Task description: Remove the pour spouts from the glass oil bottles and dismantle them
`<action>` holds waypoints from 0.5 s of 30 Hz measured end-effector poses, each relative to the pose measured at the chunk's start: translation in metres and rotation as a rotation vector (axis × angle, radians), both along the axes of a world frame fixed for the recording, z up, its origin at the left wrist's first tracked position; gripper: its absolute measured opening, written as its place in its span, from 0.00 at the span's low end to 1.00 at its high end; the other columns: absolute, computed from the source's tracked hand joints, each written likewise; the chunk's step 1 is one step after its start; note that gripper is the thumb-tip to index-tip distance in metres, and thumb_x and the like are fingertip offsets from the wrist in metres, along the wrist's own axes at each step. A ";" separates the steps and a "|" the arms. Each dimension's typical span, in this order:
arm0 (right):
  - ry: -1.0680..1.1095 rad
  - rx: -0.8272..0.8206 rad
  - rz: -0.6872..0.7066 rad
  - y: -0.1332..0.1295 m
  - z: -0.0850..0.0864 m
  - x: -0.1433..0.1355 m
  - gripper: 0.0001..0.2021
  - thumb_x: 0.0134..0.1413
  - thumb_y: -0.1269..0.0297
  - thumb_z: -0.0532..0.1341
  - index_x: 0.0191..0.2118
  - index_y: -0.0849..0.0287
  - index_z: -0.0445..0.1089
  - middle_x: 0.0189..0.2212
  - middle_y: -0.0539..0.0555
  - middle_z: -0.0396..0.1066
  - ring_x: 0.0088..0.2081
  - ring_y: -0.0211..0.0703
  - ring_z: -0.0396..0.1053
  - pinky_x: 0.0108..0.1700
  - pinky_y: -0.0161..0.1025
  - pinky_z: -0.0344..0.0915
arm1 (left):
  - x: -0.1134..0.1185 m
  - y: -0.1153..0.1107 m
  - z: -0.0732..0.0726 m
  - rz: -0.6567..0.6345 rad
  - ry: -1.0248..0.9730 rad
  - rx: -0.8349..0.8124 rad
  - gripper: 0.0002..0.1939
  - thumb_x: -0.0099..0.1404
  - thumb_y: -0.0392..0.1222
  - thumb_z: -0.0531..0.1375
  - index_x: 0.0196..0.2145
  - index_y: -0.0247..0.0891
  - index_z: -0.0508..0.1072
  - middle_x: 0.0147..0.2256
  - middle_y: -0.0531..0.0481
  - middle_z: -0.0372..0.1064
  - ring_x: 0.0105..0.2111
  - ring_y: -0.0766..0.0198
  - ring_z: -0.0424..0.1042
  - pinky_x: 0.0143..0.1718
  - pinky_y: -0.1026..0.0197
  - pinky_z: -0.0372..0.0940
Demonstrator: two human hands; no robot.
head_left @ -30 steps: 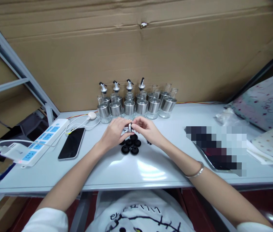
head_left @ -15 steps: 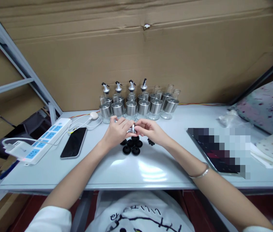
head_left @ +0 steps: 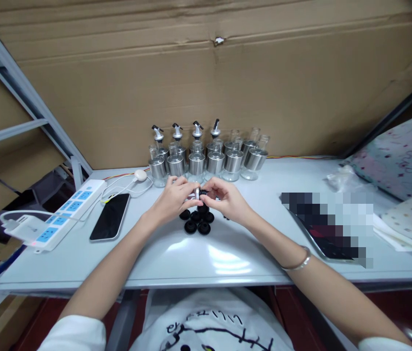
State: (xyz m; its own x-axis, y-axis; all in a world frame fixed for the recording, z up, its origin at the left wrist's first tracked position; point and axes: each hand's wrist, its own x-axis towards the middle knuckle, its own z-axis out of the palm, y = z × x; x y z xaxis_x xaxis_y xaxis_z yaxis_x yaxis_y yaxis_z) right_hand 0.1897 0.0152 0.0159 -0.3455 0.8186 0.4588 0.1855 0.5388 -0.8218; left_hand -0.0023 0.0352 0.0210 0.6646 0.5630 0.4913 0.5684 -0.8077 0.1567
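Above the middle of the table, my left hand (head_left: 175, 199) is closed around a silver pourer spout (head_left: 197, 193), mostly covered by its fingers. My right hand (head_left: 230, 199) pinches a black ribbed stopper (head_left: 203, 192) at the spout's right-hand end. The two parts meet or nearly meet; the fingers hide exactly how they join. Just below the hands lie several round black rubber caps (head_left: 190, 226). Small black bits (head_left: 225, 217) show in part beneath my right hand. Behind, glass bottles with steel sleeves (head_left: 215, 162) stand in two rows, several in the back row topped with silver-and-black pourers (head_left: 197, 129).
On the left lie a phone (head_left: 110, 218), a white power strip (head_left: 70, 212) and a cable with a round white piece (head_left: 140, 175). A partly blurred dark tablet-like device (head_left: 319, 229) lies right, near a clear plastic bag (head_left: 346, 180). Cardboard (head_left: 228, 83) stands behind the bottles.
My right fingers have shifted on the black stopper, and more of its ribbed side shows beside the spout. Both hands stay together in nearly the same place. The view has moved slightly.
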 end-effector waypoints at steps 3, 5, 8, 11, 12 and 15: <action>-0.064 0.084 0.007 -0.002 0.001 0.003 0.05 0.52 0.64 0.60 0.30 0.57 0.63 0.25 0.48 0.62 0.28 0.36 0.59 0.32 0.35 0.58 | 0.000 -0.002 0.003 -0.025 -0.004 -0.124 0.23 0.67 0.59 0.48 0.43 0.38 0.69 0.36 0.48 0.70 0.37 0.59 0.63 0.44 0.56 0.53; -0.099 0.127 0.027 -0.002 0.002 0.005 0.04 0.52 0.65 0.60 0.31 0.57 0.64 0.27 0.49 0.64 0.29 0.37 0.60 0.33 0.35 0.60 | 0.000 -0.003 0.004 -0.040 -0.010 -0.179 0.23 0.67 0.59 0.47 0.43 0.38 0.69 0.35 0.48 0.69 0.37 0.59 0.63 0.43 0.56 0.53; -0.156 0.231 0.055 -0.001 0.005 0.008 0.03 0.53 0.67 0.60 0.31 0.57 0.64 0.29 0.51 0.67 0.30 0.38 0.63 0.35 0.36 0.62 | 0.000 -0.003 0.005 -0.052 -0.030 -0.202 0.25 0.67 0.60 0.46 0.42 0.37 0.70 0.35 0.48 0.68 0.37 0.58 0.62 0.44 0.56 0.53; -0.213 0.410 0.049 0.000 0.008 0.009 0.03 0.55 0.68 0.59 0.32 0.57 0.64 0.30 0.53 0.69 0.33 0.40 0.65 0.37 0.38 0.64 | -0.001 -0.004 0.006 -0.031 -0.040 -0.188 0.26 0.67 0.61 0.46 0.40 0.36 0.70 0.32 0.48 0.67 0.36 0.59 0.61 0.44 0.55 0.53; -0.229 0.483 0.045 0.001 0.009 0.010 0.02 0.56 0.69 0.59 0.32 0.58 0.64 0.31 0.53 0.70 0.33 0.40 0.65 0.37 0.38 0.64 | 0.000 -0.004 0.006 -0.024 -0.041 -0.188 0.26 0.67 0.61 0.46 0.40 0.36 0.71 0.31 0.49 0.67 0.35 0.59 0.61 0.44 0.55 0.53; -0.290 0.700 0.002 0.001 0.010 0.009 0.03 0.57 0.72 0.58 0.33 0.58 0.65 0.31 0.53 0.73 0.35 0.41 0.63 0.39 0.40 0.63 | 0.000 -0.004 0.008 -0.019 -0.062 -0.210 0.25 0.67 0.60 0.46 0.36 0.36 0.71 0.29 0.50 0.65 0.33 0.60 0.61 0.43 0.56 0.53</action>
State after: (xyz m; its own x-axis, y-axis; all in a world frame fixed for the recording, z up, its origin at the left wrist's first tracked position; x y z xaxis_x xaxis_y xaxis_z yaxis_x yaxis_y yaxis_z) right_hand 0.1983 0.0160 0.0258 -0.5329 0.3691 0.7614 0.3402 0.9174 -0.2066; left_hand -0.0023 0.0310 0.0292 0.6484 0.6449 0.4046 0.5371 -0.7641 0.3572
